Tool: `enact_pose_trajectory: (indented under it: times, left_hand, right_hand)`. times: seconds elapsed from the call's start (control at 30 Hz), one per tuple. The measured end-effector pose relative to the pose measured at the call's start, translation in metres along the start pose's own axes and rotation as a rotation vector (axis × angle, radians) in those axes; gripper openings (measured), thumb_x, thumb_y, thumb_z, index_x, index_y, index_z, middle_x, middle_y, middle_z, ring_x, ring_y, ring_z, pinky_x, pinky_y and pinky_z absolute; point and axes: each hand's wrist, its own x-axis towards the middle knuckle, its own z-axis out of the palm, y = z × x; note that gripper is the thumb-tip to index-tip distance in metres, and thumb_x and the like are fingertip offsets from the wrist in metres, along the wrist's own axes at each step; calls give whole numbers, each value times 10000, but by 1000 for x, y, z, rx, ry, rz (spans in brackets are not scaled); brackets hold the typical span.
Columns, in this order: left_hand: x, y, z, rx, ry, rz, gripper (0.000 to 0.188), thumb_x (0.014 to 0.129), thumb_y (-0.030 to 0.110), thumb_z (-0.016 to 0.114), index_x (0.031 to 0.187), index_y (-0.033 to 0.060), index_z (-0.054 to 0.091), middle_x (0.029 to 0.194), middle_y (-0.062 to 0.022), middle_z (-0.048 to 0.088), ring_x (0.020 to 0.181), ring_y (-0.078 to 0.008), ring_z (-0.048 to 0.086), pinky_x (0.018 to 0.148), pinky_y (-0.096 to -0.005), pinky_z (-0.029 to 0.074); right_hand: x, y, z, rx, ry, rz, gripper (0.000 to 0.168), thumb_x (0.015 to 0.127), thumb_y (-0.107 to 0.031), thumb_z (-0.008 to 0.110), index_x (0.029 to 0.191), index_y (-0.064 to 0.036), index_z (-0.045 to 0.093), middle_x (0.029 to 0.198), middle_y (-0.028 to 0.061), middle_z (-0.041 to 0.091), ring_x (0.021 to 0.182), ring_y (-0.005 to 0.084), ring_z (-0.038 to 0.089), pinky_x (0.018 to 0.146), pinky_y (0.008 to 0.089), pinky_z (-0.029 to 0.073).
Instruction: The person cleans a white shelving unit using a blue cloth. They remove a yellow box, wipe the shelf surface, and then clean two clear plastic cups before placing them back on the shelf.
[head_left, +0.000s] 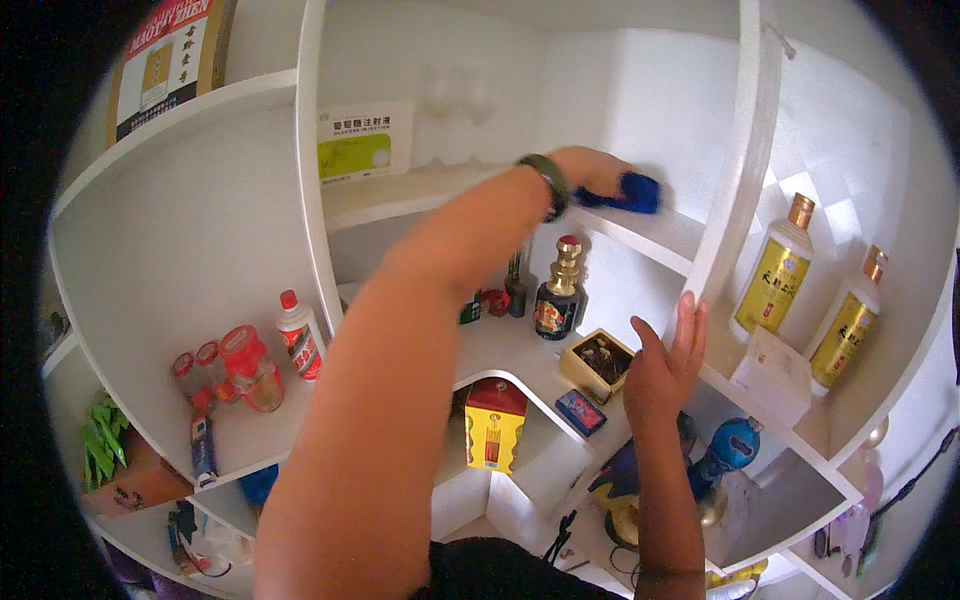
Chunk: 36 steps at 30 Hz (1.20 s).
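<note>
My left hand (596, 171) grips a dark blue cloth (639, 193), which rests against the upper corner shelf (645, 238) near its right end. A green band (551, 184) circles that wrist. My right hand (664, 367) is empty, fingers apart, its fingertips against the white upright post (724, 217). Beneath the cloth, on the middle shelf, stands a dark bottle with a gold neck and red top (559, 300). A small open wooden box (598, 364) with dark contents sits just left of my right hand. Beside it lies a blue and pink box (580, 412).
A white-and-green carton (365, 142) and blurred clear glassware (454, 112) stand at the upper shelf's left. Two yellow-labelled bottles (772, 270) and a white box (772, 375) fill the right shelf. Red-lidded jars (251, 371) and a white bottle (300, 334) stand left; a yellow carton (495, 431) sits below.
</note>
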Motion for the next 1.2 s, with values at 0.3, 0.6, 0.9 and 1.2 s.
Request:
enact_pose_trajectory:
  times: [0.3, 0.6, 0.9, 1.2]
  left_hand:
    - [-130, -69, -32, 212, 54, -599, 610, 852, 362, 645, 1403, 182, 454, 1295, -144, 598, 1163, -331, 582, 972, -438, 466]
    - [-259, 71, -37, 607, 889, -414, 601, 827, 365, 692, 1348, 114, 529, 1424, -213, 463, 1342, -406, 395, 1100, -456, 356]
    - [-347, 62, 29, 351, 1331, -663, 899, 744, 178, 796, 1456, -3, 278, 1446, -333, 339, 1338, -454, 364, 1110, -474, 331]
    - [-366, 28, 28, 220, 1277, -491, 938, 704, -108, 616, 1525, 98, 209, 1486, -289, 322, 1389, -454, 299, 1143, -472, 287]
  right_hand:
    - [-4, 2, 8, 32, 87, -43, 283, 776, 84, 600, 936, -119, 713, 1467, 122, 439, 1372, 414, 370, 1085, 468, 380]
    - [9, -15, -15, 154, -52, 76, 342, 767, 23, 584, 1082, -64, 684, 1448, 167, 446, 1373, 478, 318, 1128, 533, 284]
    - [143, -109, 39, 356, -151, 141, 396, 853, -186, 609, 1218, -37, 584, 1344, 200, 519, 1280, 363, 458, 1081, 411, 363]
    - [243, -79, 221, 94, -954, -396, 756, 860, -593, 604, 1432, -122, 455, 1384, 256, 478, 1310, 375, 437, 1091, 423, 359]
